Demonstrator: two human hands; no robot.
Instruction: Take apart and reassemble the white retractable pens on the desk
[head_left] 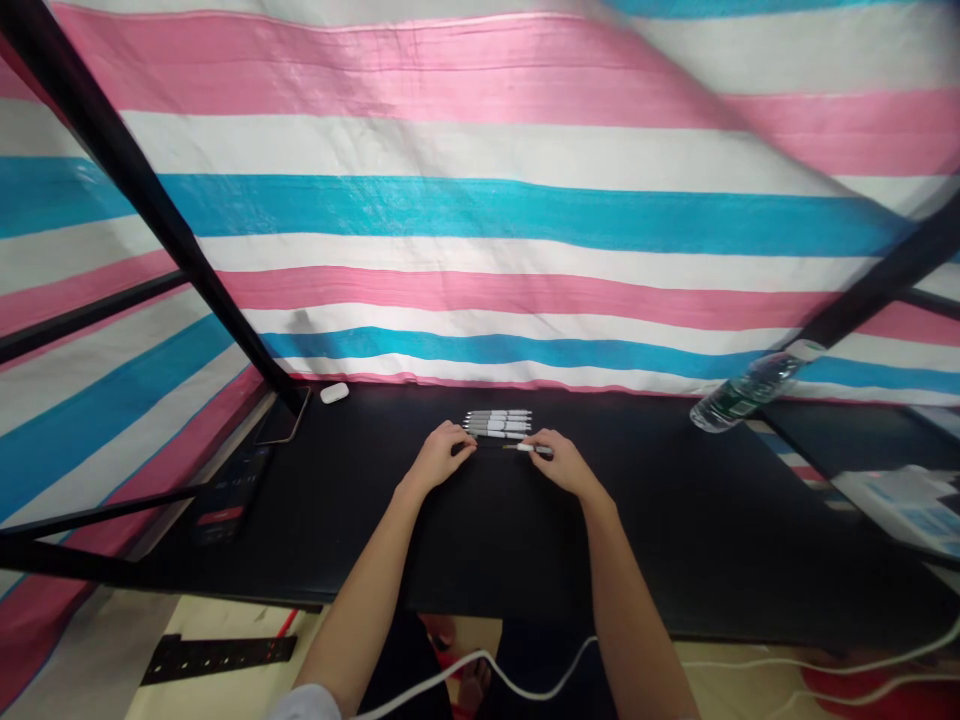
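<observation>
Several white pens (498,422) lie side by side in a neat stack near the middle of the black table, just beyond my hands. My right hand (561,462) pinches a white pen part (525,448) that points left, with a thin tip sticking out of its end. To the left, my left hand (442,456) has its thumb and fingers pressed together close to the ends of the stacked pens. Whatever it pinches, if anything, is too small to make out. A gap of dark table separates the two hands.
A water bottle (750,388) stands at the right rear. At the left are a white earbud case (334,393), a phone (285,416) and a dark device with a lit screen (232,495). Black frame bars (187,250) flank the table (645,540); a striped sheet (480,215) hangs behind.
</observation>
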